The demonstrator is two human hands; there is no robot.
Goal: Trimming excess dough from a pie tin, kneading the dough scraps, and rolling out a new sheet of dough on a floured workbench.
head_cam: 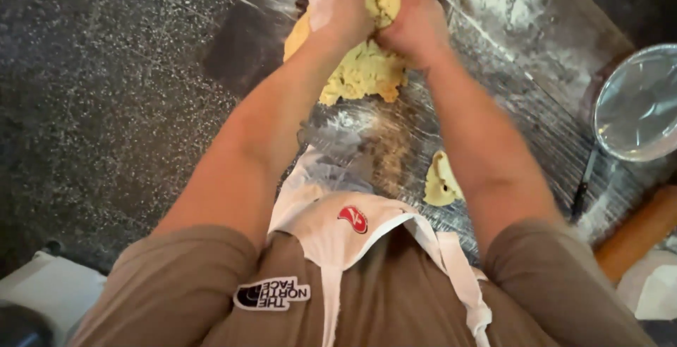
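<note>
Both hands pressed side by side into the yellow dough [363,65], left hand [340,1] and right hand [415,19] touching, fingers curled over its far end; dough crumbly and ragged at the near edge, resting on the floured metal worktop [522,72]; small loose dough piece [442,181] nearer than the main dough, beside the right forearm; metal bowl [638,104] well right of the dough; wooden rolling pin [638,230] nearer than the bowl; white apron [338,238] over brown shirt at the near edge.
</note>
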